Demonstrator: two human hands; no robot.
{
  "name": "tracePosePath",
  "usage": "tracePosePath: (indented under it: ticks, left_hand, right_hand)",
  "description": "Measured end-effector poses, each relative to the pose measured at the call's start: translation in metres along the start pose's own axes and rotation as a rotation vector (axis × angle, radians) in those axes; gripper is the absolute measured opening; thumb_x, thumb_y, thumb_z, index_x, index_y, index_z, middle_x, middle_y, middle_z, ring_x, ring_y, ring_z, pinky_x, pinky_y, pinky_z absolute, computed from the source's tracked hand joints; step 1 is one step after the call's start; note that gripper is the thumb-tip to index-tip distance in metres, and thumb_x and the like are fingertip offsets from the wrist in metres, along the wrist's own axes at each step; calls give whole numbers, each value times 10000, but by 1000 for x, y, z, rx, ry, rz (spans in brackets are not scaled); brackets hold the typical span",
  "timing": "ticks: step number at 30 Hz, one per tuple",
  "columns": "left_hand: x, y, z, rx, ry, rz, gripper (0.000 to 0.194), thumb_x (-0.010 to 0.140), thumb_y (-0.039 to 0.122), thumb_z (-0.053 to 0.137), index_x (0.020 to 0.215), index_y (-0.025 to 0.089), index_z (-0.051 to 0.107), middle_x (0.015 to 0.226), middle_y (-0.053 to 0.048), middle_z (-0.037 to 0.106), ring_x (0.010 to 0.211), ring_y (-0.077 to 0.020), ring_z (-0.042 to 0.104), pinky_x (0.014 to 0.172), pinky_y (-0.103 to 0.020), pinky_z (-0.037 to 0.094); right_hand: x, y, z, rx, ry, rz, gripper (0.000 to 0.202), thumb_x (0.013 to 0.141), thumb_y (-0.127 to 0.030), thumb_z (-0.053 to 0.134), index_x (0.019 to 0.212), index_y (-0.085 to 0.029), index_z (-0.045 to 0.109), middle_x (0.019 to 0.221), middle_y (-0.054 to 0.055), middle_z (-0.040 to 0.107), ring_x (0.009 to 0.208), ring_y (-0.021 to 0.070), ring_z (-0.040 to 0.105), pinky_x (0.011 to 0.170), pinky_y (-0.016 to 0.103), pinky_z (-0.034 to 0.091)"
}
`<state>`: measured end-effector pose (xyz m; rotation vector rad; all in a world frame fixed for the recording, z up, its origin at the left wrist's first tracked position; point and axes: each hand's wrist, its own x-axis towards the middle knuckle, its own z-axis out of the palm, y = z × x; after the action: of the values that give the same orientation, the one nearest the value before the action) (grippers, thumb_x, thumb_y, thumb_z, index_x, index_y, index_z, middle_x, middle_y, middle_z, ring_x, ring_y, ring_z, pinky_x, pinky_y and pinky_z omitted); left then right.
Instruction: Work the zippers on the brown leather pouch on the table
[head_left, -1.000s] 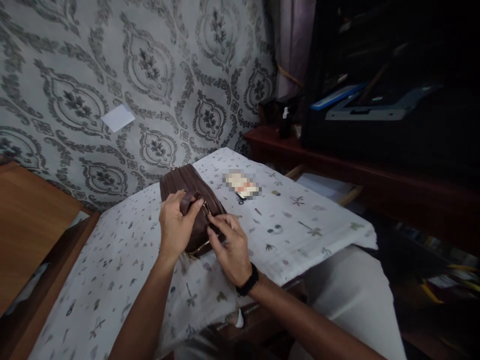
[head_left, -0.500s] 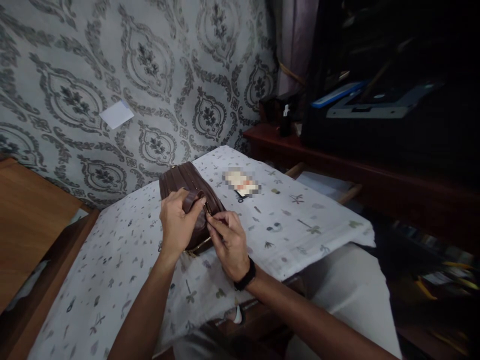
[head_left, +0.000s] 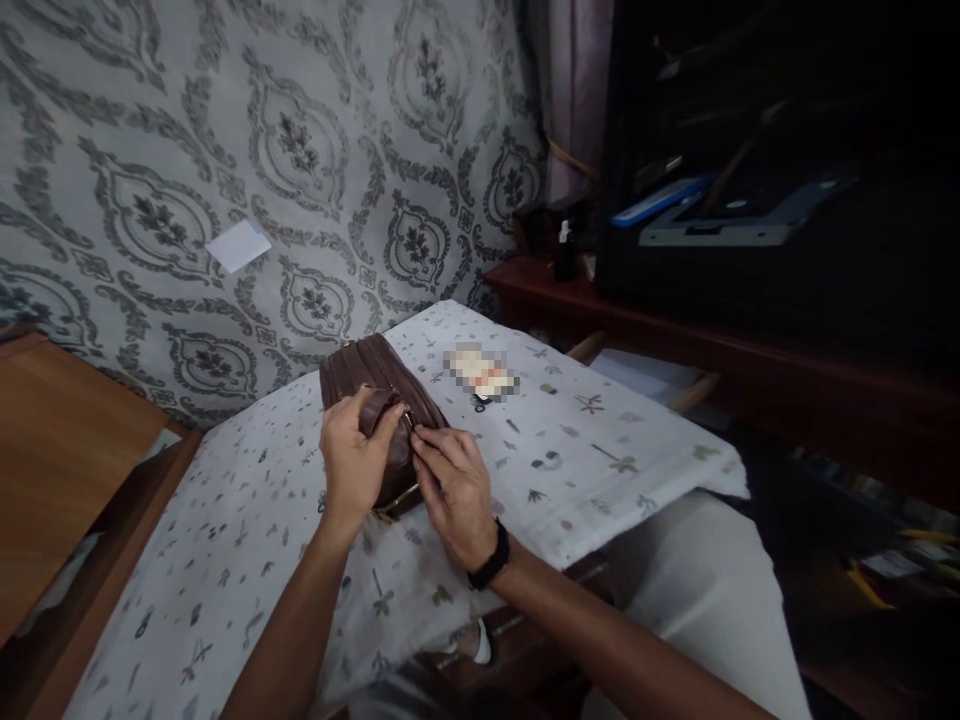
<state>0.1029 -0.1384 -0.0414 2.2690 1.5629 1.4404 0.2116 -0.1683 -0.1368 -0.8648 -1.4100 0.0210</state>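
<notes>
A brown leather bag (head_left: 394,365) with gold-coloured zips lies on the patterned white cloth (head_left: 517,500). My left hand (head_left: 352,460) is closed round a raised fold of the bag, its thumb near a zip edge. Just to the right, my right hand (head_left: 457,485), with a black band at the wrist, pinches at the same zip edge; the small part between its fingertips is too small to make out. Beyond the hands, a blurred-out pale and orange item (head_left: 480,370) rests on the cloth.
A wooden panel (head_left: 67,450) stands at the left. At the back right are a dark bottle (head_left: 564,255) on a reddish shelf (head_left: 525,275) and an open drawer (head_left: 649,375) holding something white. A white paper (head_left: 238,246) is against the patterned wall.
The view has shifted slightly. The raised fold of the bag under my left hand looks lower and rounder, and my right fingers are closer together at the zip edge.
</notes>
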Motion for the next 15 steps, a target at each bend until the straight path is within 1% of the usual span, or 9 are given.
tracePosePath:
  ticks: [4, 7, 9, 12, 15]
  left_hand:
    - [-4, -1, 0, 30, 21, 70, 113, 874, 316, 691, 829, 214, 707, 815, -14, 725, 793, -196, 633, 806, -341, 474]
    - [-7, -3, -2, 62, 36, 190, 115, 891, 313, 686, 827, 228, 729, 811, -4, 740, 819, -198, 643, 832, -352, 459]
    - [-8, -4, -3, 61, 32, 280, 96, 904, 302, 680, 866, 235, 738, 831, 1, 757, 818, -191, 658, 852, -359, 457]
    - [-8, -7, -4, 65, 16, 414, 63, 913, 253, 676, 886, 230, 728, 852, 6, 780, 780, -172, 675, 853, -365, 457]
    - [-8, -10, -4, 75, 4, 516, 62, 912, 189, 664, 895, 224, 713, 888, -2, 796, 775, -162, 692, 847, -372, 457]
  right_hand:
    - [-1, 1, 1, -1, 5, -1, 315, 960, -102, 549, 1218, -227, 679, 1160, 94, 736, 1010, 252, 610, 834, 466, 587]
    - [-1, 1, 1, -5, 14, -11, 308, 961, -105, 551, 1213, -226, 681, 1155, 94, 740, 1009, 251, 614, 823, 463, 590]
    - [-1, 2, 1, -6, 14, -11, 305, 961, -108, 551, 1207, -230, 685, 1149, 91, 742, 1003, 249, 617, 819, 462, 590]
    - [0, 1, 1, -9, 8, -2, 296, 958, -104, 555, 1189, -225, 695, 1137, 91, 747, 1005, 252, 614, 814, 457, 588]
    - [0, 1, 1, -14, 0, 10, 290, 962, -108, 548, 1178, -225, 702, 1126, 94, 747, 1010, 254, 612, 819, 461, 584]
